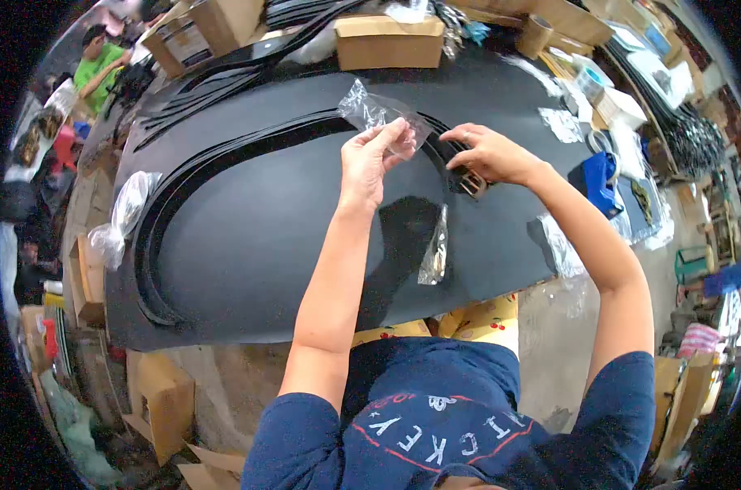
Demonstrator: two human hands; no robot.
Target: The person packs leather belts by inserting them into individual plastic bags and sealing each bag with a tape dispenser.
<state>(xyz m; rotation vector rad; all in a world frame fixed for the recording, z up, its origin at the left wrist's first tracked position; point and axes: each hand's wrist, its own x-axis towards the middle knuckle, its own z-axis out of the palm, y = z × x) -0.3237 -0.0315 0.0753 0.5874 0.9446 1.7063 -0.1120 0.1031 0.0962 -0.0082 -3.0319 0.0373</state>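
Observation:
My left hand (366, 163) pinches a clear plastic bag (358, 104) between thumb and fingers, holding it up over the table. My right hand (495, 153) is just to its right, fingers curved and apart, above the metal buckles (473, 184) of some black belts. These belts (223, 147) lie in a long arc that sweeps left across the table and curls round toward its near left corner. Part of them is hidden behind the bag and my hands. Closer to me, another clear plastic bag (436, 249) lies on the dark tabletop (305, 245).
Several more black strips (215, 90) lie at the back left. A cardboard box (388, 42) stands at the back, and a blue tape dispenser (602, 183) sits at the right. Crumpled plastic (127, 214) lies at the left edge. A person in green (99, 69) is beyond the far left.

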